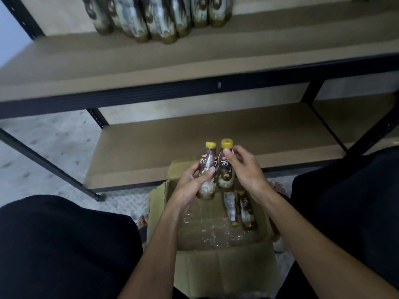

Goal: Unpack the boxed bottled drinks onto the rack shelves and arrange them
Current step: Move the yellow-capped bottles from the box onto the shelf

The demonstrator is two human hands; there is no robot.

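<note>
I see my left hand [190, 186] curled round a yellow-capped bottle [206, 161], held upright above the open box [226, 272]. Touching it on the right, a second bottle [225, 179] is gripped by my right hand [246, 171], thumb near the cap. Two more bottles [246, 210] lie in the box's right side.

One head-worn camera looks forward and down, close over the box [226, 268], facing the rack [194, 88]

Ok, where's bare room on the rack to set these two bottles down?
The lower shelf is bare across the whole width in view, behind the box. The upper shelf is bare along its front edge and on either side of the bottles, which crowd its back middle.
</note>
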